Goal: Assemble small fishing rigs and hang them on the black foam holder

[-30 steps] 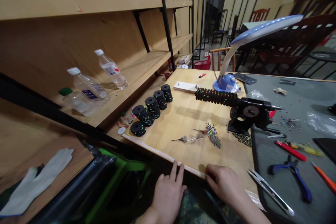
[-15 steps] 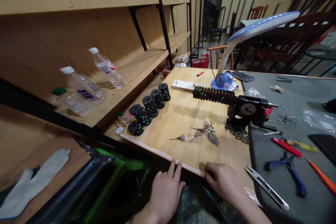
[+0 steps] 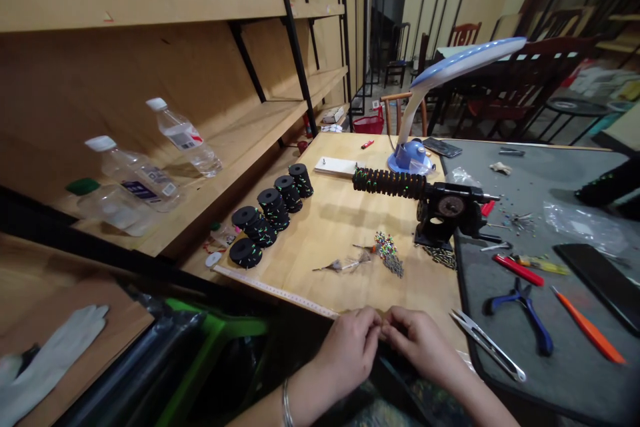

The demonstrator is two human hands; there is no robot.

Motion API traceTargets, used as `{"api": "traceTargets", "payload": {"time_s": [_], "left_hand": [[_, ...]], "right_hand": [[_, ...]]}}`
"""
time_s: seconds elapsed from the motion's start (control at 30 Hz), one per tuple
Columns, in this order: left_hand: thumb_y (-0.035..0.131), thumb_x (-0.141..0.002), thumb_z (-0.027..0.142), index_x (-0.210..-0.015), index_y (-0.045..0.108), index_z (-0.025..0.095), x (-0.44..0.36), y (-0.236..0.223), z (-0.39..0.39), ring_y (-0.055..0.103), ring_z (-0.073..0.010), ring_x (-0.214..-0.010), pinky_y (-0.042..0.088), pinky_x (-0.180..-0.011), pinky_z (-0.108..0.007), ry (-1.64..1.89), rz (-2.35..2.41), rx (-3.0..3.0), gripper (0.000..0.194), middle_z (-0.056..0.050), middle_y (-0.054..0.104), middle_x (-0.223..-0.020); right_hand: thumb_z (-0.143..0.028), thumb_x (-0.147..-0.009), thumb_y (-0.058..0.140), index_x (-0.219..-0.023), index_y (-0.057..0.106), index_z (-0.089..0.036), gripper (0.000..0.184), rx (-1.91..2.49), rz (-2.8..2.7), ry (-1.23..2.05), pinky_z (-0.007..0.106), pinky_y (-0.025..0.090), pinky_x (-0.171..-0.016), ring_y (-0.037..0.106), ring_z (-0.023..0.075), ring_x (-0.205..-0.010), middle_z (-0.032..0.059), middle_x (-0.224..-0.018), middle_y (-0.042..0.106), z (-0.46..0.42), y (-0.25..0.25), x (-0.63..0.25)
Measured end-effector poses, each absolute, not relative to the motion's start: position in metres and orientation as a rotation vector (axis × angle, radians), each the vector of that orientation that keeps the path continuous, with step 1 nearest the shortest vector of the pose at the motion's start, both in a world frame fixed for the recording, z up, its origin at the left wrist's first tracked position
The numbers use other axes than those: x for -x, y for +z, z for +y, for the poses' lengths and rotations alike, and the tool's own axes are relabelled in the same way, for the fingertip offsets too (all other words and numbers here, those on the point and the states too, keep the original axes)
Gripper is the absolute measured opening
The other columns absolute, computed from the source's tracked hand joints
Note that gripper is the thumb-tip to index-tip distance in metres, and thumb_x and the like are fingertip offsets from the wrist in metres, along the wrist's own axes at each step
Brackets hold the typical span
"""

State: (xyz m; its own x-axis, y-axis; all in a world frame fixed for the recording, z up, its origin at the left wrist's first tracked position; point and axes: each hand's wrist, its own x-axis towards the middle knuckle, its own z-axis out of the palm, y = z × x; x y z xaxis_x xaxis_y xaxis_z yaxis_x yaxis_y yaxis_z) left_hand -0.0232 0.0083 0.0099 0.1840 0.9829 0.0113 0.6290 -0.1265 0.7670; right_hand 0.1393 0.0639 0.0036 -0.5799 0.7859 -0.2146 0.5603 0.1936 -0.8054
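Observation:
My left hand (image 3: 353, 339) and my right hand (image 3: 413, 337) meet at the near edge of the wooden table (image 3: 310, 293). Fingers of both are pinched together, tip to tip; anything between them is too small or hidden to make out. Beyond them lies a pile of colourful beads and small grey metal pieces (image 3: 389, 253), beside two thin feathery pieces (image 3: 345, 265). A black winding device (image 3: 445, 210) stands further back, its shaft full of black foam discs (image 3: 390, 181) with bright specks. To the left stand several short stacks of black foam spools (image 3: 273, 207).
On the grey mat at the right lie silver tweezers (image 3: 490, 345), blue pliers (image 3: 523, 310), an orange tool (image 3: 587, 327), a red tool (image 3: 517, 269) and a phone (image 3: 600, 280). A blue lamp (image 3: 413, 153) stands behind. Plastic bottles (image 3: 185, 140) sit on the left shelf.
My left hand has moved right from the measuring tape on the table edge, its fingers closing, and now meets my right hand. My view has swung slightly to the right.

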Motion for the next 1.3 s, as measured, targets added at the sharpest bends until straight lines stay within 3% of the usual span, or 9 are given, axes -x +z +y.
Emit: {"api": "traceTargets", "payload": {"time_s": [0.23,0.53,1.3], "left_hand": [[0.046,-0.085,0.012,-0.080,0.055,0.018,0.027,0.010,0.015,0.057,-0.0168,-0.066,0.041,-0.062,-0.025,0.726,1.491,-1.876,0.012,-0.003,0.062,-0.074],[0.047,-0.083,0.012,-0.076,0.050,0.019,0.031,0.009,0.017,0.048,-0.0129,-0.061,0.034,-0.058,-0.022,0.889,1.511,-1.664,0.010,0.002,0.052,-0.066],[0.047,-0.082,0.013,-0.073,0.049,0.018,0.027,0.010,0.016,0.044,-0.0114,-0.056,0.033,-0.054,-0.021,0.979,1.544,-1.539,0.010,0.004,0.047,-0.062]], "right_hand": [[-0.032,-0.086,0.047,-0.069,0.051,-0.020,0.022,1.224,-1.993,1.621,0.022,0.036,-0.051,0.050,0.0134,-0.054,-0.0033,-0.058,0.052,0.064,0.009,-0.140],[-0.016,-0.079,0.046,-0.078,0.058,-0.021,0.013,1.285,-2.277,1.188,0.023,0.037,-0.057,0.058,0.0157,-0.063,-0.0008,-0.068,0.062,0.064,0.017,-0.148],[-0.020,-0.077,0.046,-0.061,0.048,-0.022,0.016,1.330,-2.186,1.015,0.022,0.029,-0.049,0.047,0.0131,-0.051,-0.0049,-0.053,0.046,0.061,0.015,-0.136]]}}
